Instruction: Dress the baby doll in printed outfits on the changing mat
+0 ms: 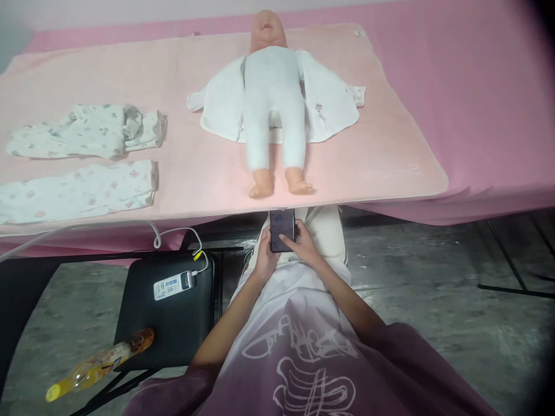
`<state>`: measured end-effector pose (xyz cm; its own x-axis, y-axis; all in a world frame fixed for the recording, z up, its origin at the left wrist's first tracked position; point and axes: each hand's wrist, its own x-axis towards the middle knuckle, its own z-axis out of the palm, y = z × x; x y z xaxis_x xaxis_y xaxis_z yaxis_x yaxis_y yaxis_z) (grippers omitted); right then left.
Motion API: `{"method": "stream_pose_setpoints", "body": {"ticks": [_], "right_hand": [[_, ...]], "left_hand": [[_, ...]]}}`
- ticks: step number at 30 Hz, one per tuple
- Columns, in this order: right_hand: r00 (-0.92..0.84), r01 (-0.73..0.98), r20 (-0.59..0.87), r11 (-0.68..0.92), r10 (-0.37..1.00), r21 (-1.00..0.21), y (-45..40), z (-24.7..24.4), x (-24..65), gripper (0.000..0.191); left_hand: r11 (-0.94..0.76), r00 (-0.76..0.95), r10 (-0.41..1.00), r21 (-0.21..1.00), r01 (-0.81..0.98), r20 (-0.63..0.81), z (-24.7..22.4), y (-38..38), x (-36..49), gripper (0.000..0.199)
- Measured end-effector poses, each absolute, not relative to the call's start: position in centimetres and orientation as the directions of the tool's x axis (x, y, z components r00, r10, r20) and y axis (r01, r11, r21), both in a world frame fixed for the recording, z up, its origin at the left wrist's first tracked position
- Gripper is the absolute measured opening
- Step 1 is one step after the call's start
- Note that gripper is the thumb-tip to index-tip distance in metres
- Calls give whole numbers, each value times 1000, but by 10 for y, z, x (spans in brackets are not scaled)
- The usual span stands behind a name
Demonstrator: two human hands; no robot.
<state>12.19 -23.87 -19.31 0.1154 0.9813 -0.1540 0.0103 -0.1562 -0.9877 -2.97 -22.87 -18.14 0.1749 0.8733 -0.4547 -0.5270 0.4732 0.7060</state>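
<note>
Low over my lap, just below the table's near edge, I hold a dark smartphone (281, 225) upright between both hands. My left hand (265, 257) is wrapped round its left side. My right hand (306, 245) grips the right side, with the thumb lying over the lower screen. Beyond the phone, a baby doll (274, 86) lies on its back with its feet towards me. Its body and legs are white, and an open white baby jacket (332, 104) is spread out beneath it, one side to the left and the other to the right.
A pink padded mat (390, 156) covers much of the pink table cloth (477, 104). Two folded patterned baby garments, one upper (69, 136) and one lower (82, 188), lie at the left. A black stool (143, 277) carries a white power bank (173, 286) with a cable and a drink bottle (99, 364).
</note>
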Motion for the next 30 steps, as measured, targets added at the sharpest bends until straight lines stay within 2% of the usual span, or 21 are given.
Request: {"method": "stream_pose_setpoints", "body": {"ticks": [8, 12, 16, 23, 30], "right_hand": [[119, 25, -150, -154, 982, -988, -237, -193, 123, 44], [30, -48, -139, -138, 990, -989, -240, -194, 133, 37], [-37, -101, -141, -144, 989, -984, -242, -200, 141, 40], [-35, -10, -125, -126, 992, -992, -242, -205, 146, 49], [-8, -3, -114, -115, 993, -993, -244, -200, 141, 47]], "left_hand": [[474, 170, 870, 689, -548, -463, -183, -229, -30, 42], [471, 179, 875, 707, -527, -450, -184, -230, -29, 46], [468, 145, 875, 728, -502, -463, -185, -230, -27, 52], [477, 206, 875, 706, -523, -439, -181, -230, -31, 52], [464, 148, 881, 760, -456, -449, -178, -233, -28, 53]]}}
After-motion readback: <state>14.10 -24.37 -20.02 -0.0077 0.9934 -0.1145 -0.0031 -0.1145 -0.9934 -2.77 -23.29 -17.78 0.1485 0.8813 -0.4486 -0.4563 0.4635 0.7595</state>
